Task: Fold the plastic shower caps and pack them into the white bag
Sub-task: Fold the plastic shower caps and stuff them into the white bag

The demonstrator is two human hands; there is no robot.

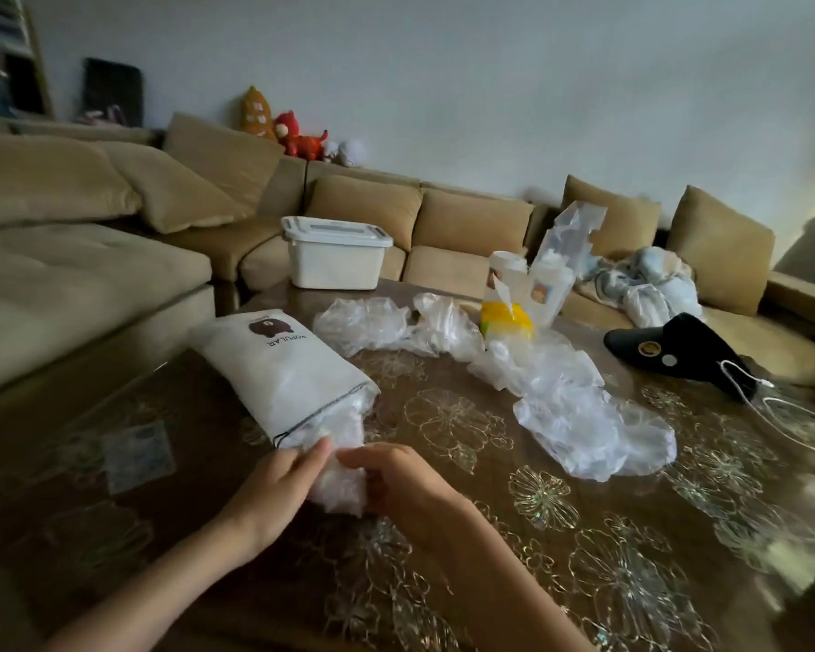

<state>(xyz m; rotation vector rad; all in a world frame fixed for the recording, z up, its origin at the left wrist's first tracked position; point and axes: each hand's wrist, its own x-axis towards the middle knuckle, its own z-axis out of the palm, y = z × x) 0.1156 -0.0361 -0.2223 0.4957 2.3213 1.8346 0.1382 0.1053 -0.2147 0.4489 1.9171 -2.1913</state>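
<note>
In the head view, both hands are low in the middle, above the brown table (514, 548) with its gold flower pattern. The left hand (274, 491) and the right hand (410, 491) hold one bunched shower cap (339, 487) between them. The fingers of each hand are curled and close on the plastic from its own side.

This cap is just at the open mouth of the white bag (278, 369). The bag lies flat on the table with its mouth toward the person, and it looks already filled with plastic.

More loose shower caps (565, 402) lie spread on the table to the right, well apart from the hands. Another crumpled heap (377, 324) is behind the bag.

Farther back are a white storage box (335, 256), a yellow pack (506, 322) and a black cap (673, 350) with a white cable (772, 402) beside it. A beige sofa (114, 204) goes around the table.
</note>
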